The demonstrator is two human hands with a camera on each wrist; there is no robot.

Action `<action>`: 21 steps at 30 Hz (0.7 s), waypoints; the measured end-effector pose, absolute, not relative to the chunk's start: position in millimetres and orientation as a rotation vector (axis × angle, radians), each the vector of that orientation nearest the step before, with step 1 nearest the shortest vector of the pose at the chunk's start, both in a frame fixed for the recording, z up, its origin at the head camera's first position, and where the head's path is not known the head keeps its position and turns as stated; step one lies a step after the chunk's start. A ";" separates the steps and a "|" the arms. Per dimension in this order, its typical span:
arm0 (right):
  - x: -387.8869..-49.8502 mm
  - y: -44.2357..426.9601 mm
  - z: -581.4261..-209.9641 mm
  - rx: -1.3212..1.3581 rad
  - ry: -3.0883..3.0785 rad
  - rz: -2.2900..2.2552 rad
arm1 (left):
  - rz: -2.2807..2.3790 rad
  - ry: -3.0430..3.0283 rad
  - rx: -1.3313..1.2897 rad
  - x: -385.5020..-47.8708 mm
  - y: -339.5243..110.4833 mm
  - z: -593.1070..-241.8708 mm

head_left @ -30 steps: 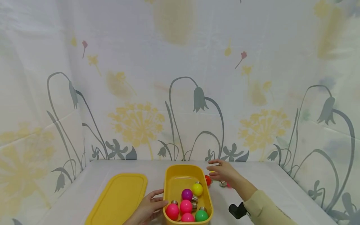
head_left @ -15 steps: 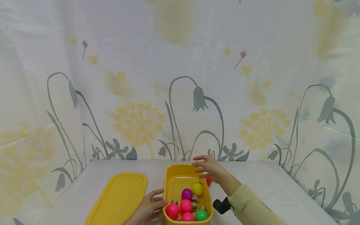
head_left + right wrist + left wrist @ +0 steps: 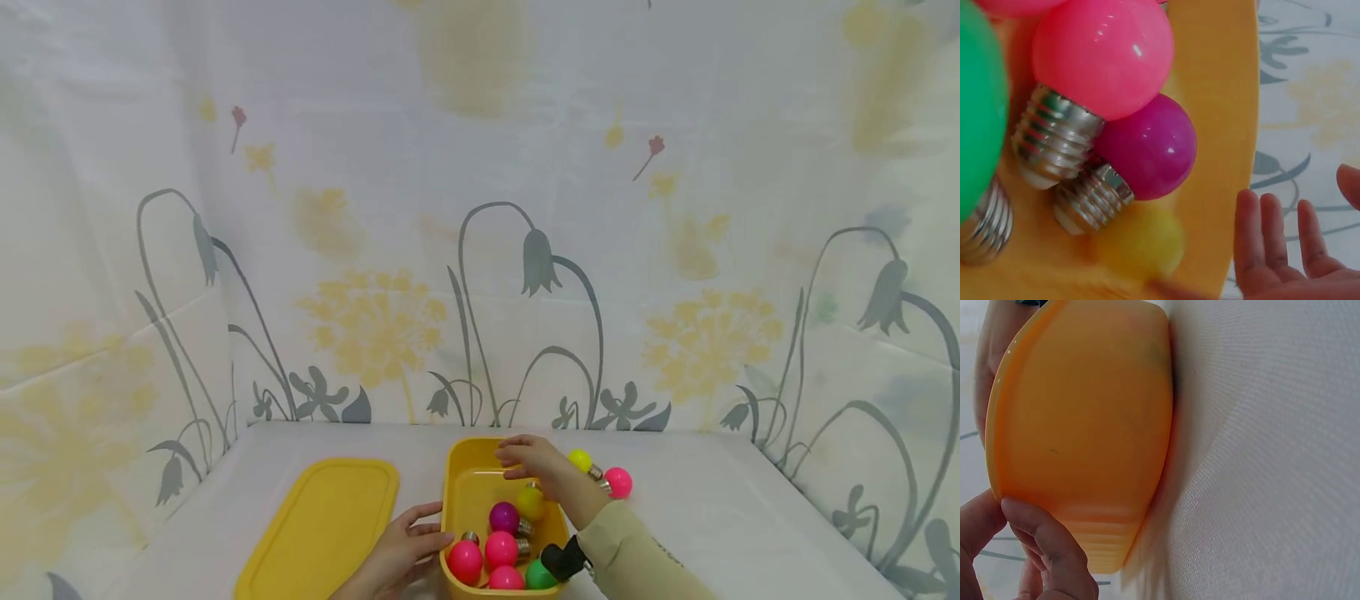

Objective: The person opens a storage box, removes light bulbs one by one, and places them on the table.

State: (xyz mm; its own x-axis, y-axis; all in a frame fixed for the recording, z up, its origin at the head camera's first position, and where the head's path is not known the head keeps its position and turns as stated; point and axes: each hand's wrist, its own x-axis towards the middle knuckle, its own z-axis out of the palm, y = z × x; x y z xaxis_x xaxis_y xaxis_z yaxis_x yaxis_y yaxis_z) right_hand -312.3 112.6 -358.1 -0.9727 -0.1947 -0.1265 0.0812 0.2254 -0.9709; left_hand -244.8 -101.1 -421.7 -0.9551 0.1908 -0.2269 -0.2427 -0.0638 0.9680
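A yellow plastic box (image 3: 459,492) stands on the table in the head view. Inside lie several round light bulbs with metal screw bases, among them a purple bulb (image 3: 1159,147), a pink bulb (image 3: 1107,53), a green bulb (image 3: 979,112) and a yellow bulb (image 3: 530,503). My left hand (image 3: 405,550) pinches the box's left rim between thumb and finger, as the left wrist view also shows. Over the far right part of the box is my right hand (image 3: 543,468), its fingers extended. In the right wrist view nothing shows between its fingertips.
A flat yellow lid (image 3: 322,525) lies left of the box. Right of it, on the table, are a loose yellow bulb (image 3: 580,461) and a loose pink bulb (image 3: 618,483). A flower-printed cloth (image 3: 480,208) rises behind. My right arm covers part of the box's right side.
My right hand has moved left, from beside the loose bulbs to over the box. The loose red bulb is no longer visible. My left hand keeps its grip on the rim.
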 end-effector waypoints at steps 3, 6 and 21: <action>-314.3 107.1 -362.1 -0.125 2.223 -1.837 | 2.106 1.914 -0.048 -244.3 -101.1 -423.0; -316.5 102.2 -365.7 -0.143 2.207 -1.841 | 2.111 1.909 -0.046 -244.3 -100.9 -424.9; -336.5 93.9 -395.7 -0.089 2.376 -1.747 | 2.117 1.943 -0.043 -244.7 -99.9 -433.9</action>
State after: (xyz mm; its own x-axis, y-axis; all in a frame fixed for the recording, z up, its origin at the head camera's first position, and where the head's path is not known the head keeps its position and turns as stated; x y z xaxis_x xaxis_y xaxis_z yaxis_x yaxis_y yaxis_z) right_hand -336.5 93.9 -395.7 -0.9800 -0.1604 -0.1174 0.0642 0.3037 -0.9506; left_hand -244.7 -99.9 -433.9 -0.9639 0.1749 -0.2007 -0.2149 -0.0663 0.9744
